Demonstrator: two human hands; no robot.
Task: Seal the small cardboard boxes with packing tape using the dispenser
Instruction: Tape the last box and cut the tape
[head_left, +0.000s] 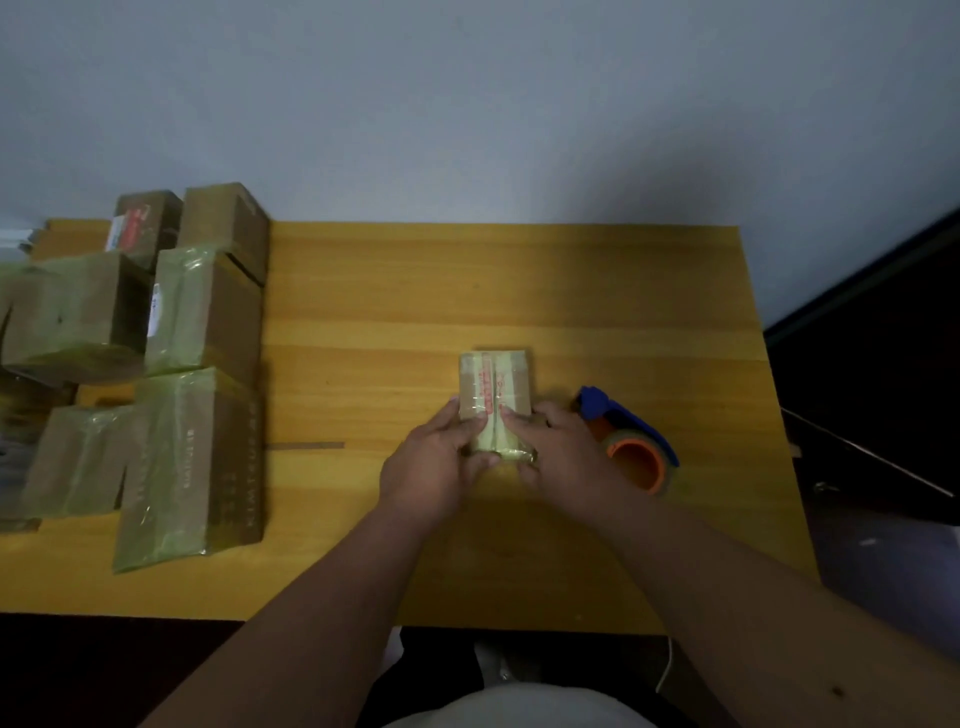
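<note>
A small cardboard box (496, 384) with red print and glossy tape along its top lies in the middle of the yellow wooden table (519, 291). My left hand (434, 462) holds its near left end, fingers on top and thumb under the front edge. My right hand (558, 454) holds the near right end the same way. The blue tape dispenser (626, 439) with an orange-cored roll lies on the table just right of my right hand, untouched.
Several taped cardboard boxes (192, 467) are piled along the table's left side. A thin strip (306, 445) lies on the table between the pile and my hands. The wall is behind the table, a dark drop beyond its right edge.
</note>
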